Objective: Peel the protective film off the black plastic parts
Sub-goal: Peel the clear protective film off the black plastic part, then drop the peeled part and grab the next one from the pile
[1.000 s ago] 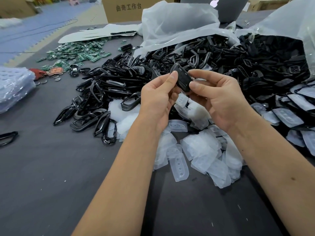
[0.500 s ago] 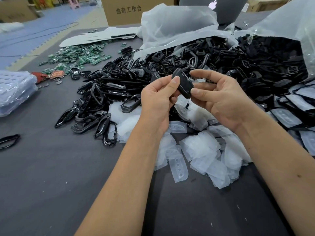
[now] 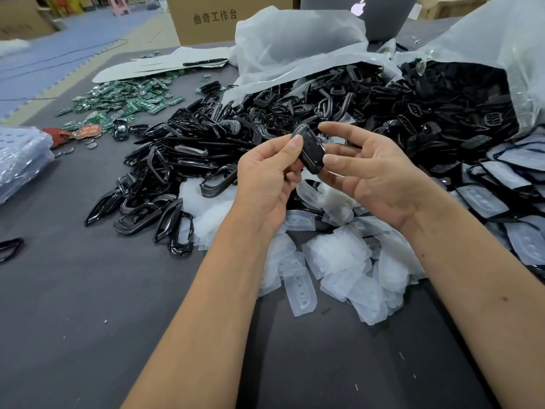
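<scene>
1. Above the heap of clear film pieces (image 3: 339, 261), a black plastic part (image 3: 309, 152) is pinched by the left hand (image 3: 268, 178).
2. The right hand (image 3: 371, 169) grips its lower end by the thumb, other fingers loosely spread.

Dark grey table (image 3: 88, 305) filled most of the view, matte surface, a few pale specks on it. Beyond its far edge lay a blue foam-mat floor (image 3: 73, 45) with jigsaw seams and a tan strip (image 3: 124, 54) beside it, a thin cable across the mats. Cardboard box (image 3: 212, 19) with printed characters stood at the far edge, another brown box (image 3: 20, 22) at top left. Pink stool (image 3: 119, 4) far back. Grey laptop lid (image 3: 380, 13) behind the bags. Light was even and soft.
</scene>
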The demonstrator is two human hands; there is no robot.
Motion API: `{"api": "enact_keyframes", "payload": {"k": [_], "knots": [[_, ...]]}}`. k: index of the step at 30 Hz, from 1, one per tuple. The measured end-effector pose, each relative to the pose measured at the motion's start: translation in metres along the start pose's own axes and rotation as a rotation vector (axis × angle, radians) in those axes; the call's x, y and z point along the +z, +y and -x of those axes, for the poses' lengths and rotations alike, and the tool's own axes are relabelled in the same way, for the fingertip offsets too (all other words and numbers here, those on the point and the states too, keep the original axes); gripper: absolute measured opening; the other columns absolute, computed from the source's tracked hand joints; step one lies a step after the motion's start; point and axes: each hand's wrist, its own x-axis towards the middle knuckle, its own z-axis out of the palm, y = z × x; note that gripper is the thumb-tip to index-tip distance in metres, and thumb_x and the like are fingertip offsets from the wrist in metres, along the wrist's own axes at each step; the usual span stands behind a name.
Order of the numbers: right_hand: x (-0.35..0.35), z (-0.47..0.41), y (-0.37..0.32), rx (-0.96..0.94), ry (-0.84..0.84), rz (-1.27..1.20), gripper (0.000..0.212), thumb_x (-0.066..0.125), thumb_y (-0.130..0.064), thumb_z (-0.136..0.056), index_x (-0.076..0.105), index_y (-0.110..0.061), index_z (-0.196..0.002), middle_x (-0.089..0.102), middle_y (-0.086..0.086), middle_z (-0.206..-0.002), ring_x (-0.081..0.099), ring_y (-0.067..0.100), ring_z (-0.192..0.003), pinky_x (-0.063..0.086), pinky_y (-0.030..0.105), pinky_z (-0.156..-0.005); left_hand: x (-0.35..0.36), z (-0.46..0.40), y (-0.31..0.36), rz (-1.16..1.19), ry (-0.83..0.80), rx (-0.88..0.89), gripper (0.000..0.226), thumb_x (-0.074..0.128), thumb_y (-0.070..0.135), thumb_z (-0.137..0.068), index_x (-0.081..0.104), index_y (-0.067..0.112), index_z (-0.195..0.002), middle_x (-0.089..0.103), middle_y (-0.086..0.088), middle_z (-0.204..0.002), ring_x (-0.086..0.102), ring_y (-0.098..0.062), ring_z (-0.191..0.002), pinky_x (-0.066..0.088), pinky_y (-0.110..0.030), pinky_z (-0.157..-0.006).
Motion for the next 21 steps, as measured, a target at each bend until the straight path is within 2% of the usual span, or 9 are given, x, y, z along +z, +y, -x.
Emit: {"api": "enact_keyframes", "payload": {"k": [2,6,12,15,17,19,21], "knots": [[-0.003,0.001,-0.001,-0.008,-0.026,-0.013,0.062,0.068,0.004,-0.080,0.056,-0.003,-0.141,0.067,0.017,-0.113,0.071,0.023,-0.102,0.060,0.031,-0.085,0.001,0.001,-0.001,-0.022,-0.019,0.010,0.015,0.064,0.002,-0.098,0.073,0.006,-0.087,0.071,-0.006,-0.077,0.055,-0.006,-0.055,0.035,-0.016,-0.051],[-0.006,0.002,0.000,-0.054,-0.019,-0.027,0.059,0.069,0.003,-0.078,0.061,-0.004,-0.136,0.072,0.006,-0.096,0.072,0.018,-0.097,0.058,0.027,-0.086,0.002,0.002,-0.003,-0.017,-0.045,0.006,0.012,0.063,0.005,-0.100,0.073,0.006,-0.092,0.073,-0.005,-0.077,0.058,-0.006,-0.055,0.037,-0.018,-0.054],[-0.006,0.002,-0.001,-0.073,-0.032,-0.048,0.049,0.068,0.004,-0.080,0.064,-0.001,-0.128,0.075,0.006,-0.094,0.074,0.016,-0.093,0.057,0.024,-0.085,0.006,0.002,-0.003,0.003,-0.050,-0.005,0.011,0.062,0.006,-0.100,0.071,0.001,-0.099,0.069,-0.008,-0.079,0.054,-0.007,-0.058,0.037,-0.017,-0.052],[-0.008,0.004,-0.001,-0.084,-0.005,-0.073,0.047,0.070,0.003,-0.079,0.066,-0.002,-0.125,0.074,0.006,-0.093,0.074,0.016,-0.091,0.058,0.025,-0.085,0.009,0.002,-0.003,-0.002,-0.045,0.005,0.011,0.063,0.006,-0.100,0.071,0.003,-0.094,0.068,-0.006,-0.075,0.053,-0.006,-0.057,0.038,-0.017,-0.051],[-0.007,0.003,0.000,-0.086,0.009,-0.012,0.045,0.070,0.005,-0.080,0.066,-0.003,-0.124,0.074,0.003,-0.090,0.074,0.017,-0.092,0.058,0.026,-0.085,0.008,0.003,-0.003,-0.064,-0.028,0.060,0.009,0.063,0.004,-0.099,0.071,0.003,-0.094,0.070,-0.004,-0.073,0.055,-0.006,-0.056,0.038,-0.017,-0.051],[-0.007,0.003,-0.003,-0.094,0.007,0.110,0.040,0.066,0.013,-0.087,0.066,-0.003,-0.124,0.074,0.002,-0.089,0.074,0.017,-0.092,0.059,0.029,-0.086,0.006,0.004,-0.002,-0.229,-0.010,0.198,0.005,0.067,0.003,-0.097,0.071,0.004,-0.095,0.072,-0.005,-0.073,0.059,-0.009,-0.058,0.045,-0.020,-0.054],[-0.009,0.002,-0.010,-0.098,-0.001,0.249,0.037,0.057,0.019,-0.092,0.068,-0.005,-0.119,0.075,0.001,-0.087,0.074,0.018,-0.091,0.060,0.032,-0.086,0.007,0.004,0.002,-0.448,-0.015,0.378,0.003,0.072,0.003,-0.093,0.072,0.006,-0.094,0.075,-0.010,-0.077,0.066,-0.018,-0.065,0.057,-0.034,-0.062]]}}
